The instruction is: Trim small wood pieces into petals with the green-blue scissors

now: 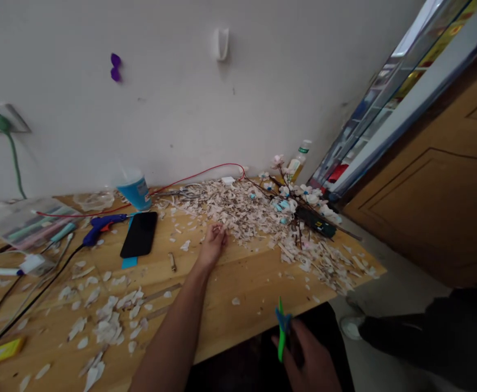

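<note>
Clamped around the green-and-blue scissors (281,326), your right hand (309,356) hangs low, off the near edge of the table (238,277), blades pointing up and away from you, wrist relaxed rather than cocked for a cut. Your left hand (212,245) is the one out front: arm stretched nearly straight across the wood, palm down, fingers bunched together right on the near fringe of the big scrap pile (246,212). Honestly can't tell whether there's a piece pinched in there or the fingertips are just resting on the bits. Progress-wise, I'd say a lot of snipping is already behind you, judging by how much pale trimmed stuff covers the far half of the table, plus a second, thinner scatter of white flakes (107,316) nearer you on the left. What looks unfinished is the flower branch (299,201), lying at the far right of the pile with blossoms on it. Off to the left of your reaching hand sit a black phone (139,234), a blue glue gun (99,224) and a blue cup (137,190), none of them touched. Someone else's dark leg and shoe (350,326) are on the floor to your right.
</note>
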Motion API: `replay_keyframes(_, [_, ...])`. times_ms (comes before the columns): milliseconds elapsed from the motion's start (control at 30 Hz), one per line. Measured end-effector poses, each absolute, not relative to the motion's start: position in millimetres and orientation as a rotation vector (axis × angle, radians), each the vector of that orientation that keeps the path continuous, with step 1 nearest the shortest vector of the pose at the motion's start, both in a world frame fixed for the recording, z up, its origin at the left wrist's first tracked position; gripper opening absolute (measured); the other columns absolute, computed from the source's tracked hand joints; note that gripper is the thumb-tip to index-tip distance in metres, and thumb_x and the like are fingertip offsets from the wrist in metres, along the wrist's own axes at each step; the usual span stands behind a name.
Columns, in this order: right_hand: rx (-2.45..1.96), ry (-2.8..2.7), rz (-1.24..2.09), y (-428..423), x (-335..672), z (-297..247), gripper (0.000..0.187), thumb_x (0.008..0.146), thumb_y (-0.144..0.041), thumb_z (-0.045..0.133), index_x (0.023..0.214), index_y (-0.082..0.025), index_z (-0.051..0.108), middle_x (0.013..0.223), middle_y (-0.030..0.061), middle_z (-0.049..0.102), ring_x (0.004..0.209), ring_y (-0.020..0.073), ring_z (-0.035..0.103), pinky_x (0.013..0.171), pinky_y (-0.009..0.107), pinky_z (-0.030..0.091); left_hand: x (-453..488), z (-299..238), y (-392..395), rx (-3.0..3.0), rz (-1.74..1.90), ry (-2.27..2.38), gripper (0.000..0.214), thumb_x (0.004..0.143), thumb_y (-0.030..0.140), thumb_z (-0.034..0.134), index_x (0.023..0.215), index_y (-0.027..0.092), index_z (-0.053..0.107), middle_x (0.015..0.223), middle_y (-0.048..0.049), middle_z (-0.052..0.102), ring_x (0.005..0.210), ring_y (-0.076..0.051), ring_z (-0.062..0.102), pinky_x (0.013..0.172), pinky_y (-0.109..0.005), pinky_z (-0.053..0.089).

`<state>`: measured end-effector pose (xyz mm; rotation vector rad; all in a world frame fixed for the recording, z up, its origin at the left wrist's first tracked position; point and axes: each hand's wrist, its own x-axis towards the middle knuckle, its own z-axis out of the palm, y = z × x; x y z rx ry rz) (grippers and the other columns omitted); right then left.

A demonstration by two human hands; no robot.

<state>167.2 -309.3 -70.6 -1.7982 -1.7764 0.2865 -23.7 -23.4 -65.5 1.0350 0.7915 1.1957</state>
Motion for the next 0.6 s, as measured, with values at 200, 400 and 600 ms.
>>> replay_keyframes(200, [-1.852,-1.743,0.162,-202.2,168.7,-24.5,0.045,0.081,-0.031,0.053,0.124,-0.019,0.045,0.119,0.0157,0.055,0.107,0.0292,0.060,0.088,0.045,0.054,-25.4,-58.4,-26.4,1.070,1.169,0.701,0.040,0.073,0.054,0.073,0.096,0.023,0.065,0.082,-0.0016,0.068,0.063,-0.013,0.055,0.067,-0.028,0.044])
replay_keyframes(400, [-1.896,-1.872,0.061,-158.9,168.0,-27.6,0.038,0.082,-0.028,0.056,0.118,-0.020,0.046,0.117,0.0139,0.051,0.115,0.0321,0.054,0.097,0.047,0.049,-29.0,-48.3,-37.1,1.002,1.158,0.627,0.046,0.070,0.050,0.078,0.104,0.025,0.059,0.086,-0.0021,0.072,0.070,-0.014,0.063,0.078,-0.031,0.049])
replay_keyframes(600, [-1.856,-1.910,-0.159,-152.5,163.4,-23.6,0.044,0.086,-0.025,0.055,0.128,-0.017,0.044,0.123,0.0167,0.050,0.121,0.0334,0.047,0.102,0.050,0.044,-19.6,-48.4,-41.8,1.172,1.010,0.752,0.027,0.066,0.040,0.080,0.085,0.022,0.073,0.075,-0.0012,0.068,0.066,-0.015,0.061,0.070,-0.029,0.048])
